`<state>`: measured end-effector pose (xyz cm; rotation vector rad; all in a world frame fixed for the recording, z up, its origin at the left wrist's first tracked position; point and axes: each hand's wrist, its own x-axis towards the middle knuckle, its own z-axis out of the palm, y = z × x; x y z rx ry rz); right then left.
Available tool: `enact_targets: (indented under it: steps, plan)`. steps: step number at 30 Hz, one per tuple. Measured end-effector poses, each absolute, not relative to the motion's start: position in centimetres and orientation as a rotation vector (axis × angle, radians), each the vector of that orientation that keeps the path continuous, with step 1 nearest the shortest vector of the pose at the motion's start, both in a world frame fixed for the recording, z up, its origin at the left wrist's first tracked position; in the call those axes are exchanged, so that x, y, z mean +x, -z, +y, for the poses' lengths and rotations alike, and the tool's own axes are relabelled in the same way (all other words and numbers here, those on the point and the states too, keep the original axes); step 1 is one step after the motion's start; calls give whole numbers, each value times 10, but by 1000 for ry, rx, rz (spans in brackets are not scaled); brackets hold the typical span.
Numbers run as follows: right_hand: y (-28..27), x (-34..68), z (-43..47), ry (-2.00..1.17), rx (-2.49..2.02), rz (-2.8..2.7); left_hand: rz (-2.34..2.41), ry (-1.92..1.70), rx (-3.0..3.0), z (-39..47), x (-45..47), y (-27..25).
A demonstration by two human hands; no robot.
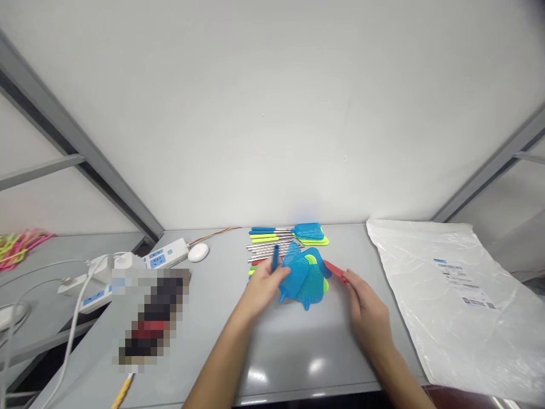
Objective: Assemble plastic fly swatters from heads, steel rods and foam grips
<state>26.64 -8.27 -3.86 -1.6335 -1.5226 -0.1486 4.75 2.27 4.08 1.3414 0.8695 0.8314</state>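
My left hand (266,283) is closed around a dark blue handle (275,258) that points up, its thumb at the edge of a blue mesh fly swatter head (297,271). Another blue swatter head (313,284) lies beside it, with bits of yellow-green mesh showing around it. My right hand (368,309) pinches a red plastic piece (335,271), whose far end meets the blue heads. Behind my hands lie several thin metal rods (266,249). Coloured handles beneath are partly hidden by my left hand.
Fly swatters (309,230) with blue and yellow-green heads lie by the wall. A white plastic package (447,307) covers the table's right side. At left are power strips (168,254) with cables, a round white device (198,252), a pixelated object (151,318) and pink-yellow strands (23,247).
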Motion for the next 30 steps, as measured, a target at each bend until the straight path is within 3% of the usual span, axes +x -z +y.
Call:
enact_targets:
  steps: [9,20,30]
  plan:
    - [35,222,-57,219,-1412,-2014,898,-974,793,5,-38,1]
    - [29,204,-35,65,-1494,-2355,980,-753,1315,-13,-31,9]
    - [42,244,-35,113,-1689,-2253,1002,-456,1434,-9,-32,0]
